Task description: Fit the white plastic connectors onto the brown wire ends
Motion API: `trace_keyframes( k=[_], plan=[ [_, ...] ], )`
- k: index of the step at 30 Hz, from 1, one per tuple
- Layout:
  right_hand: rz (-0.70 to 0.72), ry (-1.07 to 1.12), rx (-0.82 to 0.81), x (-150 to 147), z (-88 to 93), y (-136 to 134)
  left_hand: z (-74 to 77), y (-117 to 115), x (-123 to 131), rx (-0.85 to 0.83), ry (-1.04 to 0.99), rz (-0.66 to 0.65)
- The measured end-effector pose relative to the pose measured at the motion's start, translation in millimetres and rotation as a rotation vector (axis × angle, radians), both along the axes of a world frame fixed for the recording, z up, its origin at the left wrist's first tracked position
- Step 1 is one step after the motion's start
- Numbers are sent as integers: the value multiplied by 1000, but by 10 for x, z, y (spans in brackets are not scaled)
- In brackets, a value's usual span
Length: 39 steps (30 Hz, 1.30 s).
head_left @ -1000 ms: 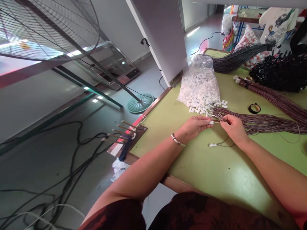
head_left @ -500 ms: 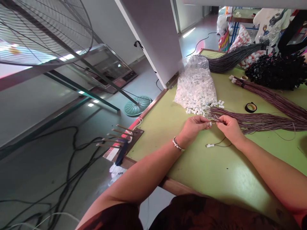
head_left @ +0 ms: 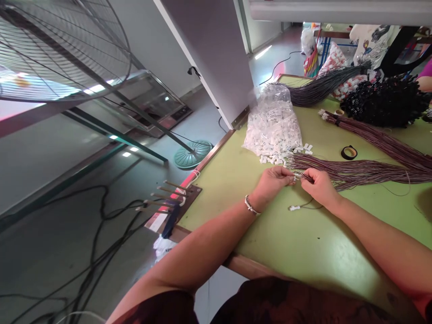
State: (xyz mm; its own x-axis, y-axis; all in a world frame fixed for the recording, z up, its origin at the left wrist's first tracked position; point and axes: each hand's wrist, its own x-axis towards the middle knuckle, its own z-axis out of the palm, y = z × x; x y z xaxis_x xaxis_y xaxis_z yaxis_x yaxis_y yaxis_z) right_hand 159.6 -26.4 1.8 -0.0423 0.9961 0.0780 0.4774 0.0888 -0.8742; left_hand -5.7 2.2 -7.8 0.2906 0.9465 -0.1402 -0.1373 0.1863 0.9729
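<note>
My left hand [head_left: 274, 181] pinches a small white connector [head_left: 294, 178] over the green table [head_left: 303, 243]. Facing it, my right hand [head_left: 317, 184] pinches the end of a thin brown wire from the bundle of brown wires [head_left: 357, 168] that runs off to the right. The two hands meet fingertip to fingertip. A finished wire with a white connector [head_left: 294, 208] lies on the table just below my right hand. A clear bag of white connectors [head_left: 273, 128] sits just beyond, with loose connectors [head_left: 270, 158] spilled at its foot.
A black tape roll [head_left: 348, 152] lies right of the bundle. Further back are a second brown wire bundle [head_left: 378, 137], grey wires [head_left: 320, 85] and a heap of black parts [head_left: 384, 101]. A rack of pegs [head_left: 168, 198] sticks out at the table's left corner. Floor fan [head_left: 60, 49] and cables [head_left: 101, 252] at left.
The hands have stayed together at the wire ends, drawing slightly closer. The view has shifted a little as my head moved.
</note>
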Motion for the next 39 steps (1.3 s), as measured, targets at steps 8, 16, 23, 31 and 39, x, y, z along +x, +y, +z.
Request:
trace_keyframes(
  k=[8,16,23,31,39],
  plan=[
    [-1,-61,38,-27,-35,-7,0,-34,69,26,30,-45],
    [-18,-5,20,27,10,33,45,-8,46,-48,-9,-20],
    [7,-112,63,7,26,11,44,-18,37,-45,9,-11],
    [-28,-176,101,-29,-26,28,56,-24,146,-3,-2,19],
    [10,155,-81,58,37,45,131,-167,-19,151,360,-328]
  ],
)
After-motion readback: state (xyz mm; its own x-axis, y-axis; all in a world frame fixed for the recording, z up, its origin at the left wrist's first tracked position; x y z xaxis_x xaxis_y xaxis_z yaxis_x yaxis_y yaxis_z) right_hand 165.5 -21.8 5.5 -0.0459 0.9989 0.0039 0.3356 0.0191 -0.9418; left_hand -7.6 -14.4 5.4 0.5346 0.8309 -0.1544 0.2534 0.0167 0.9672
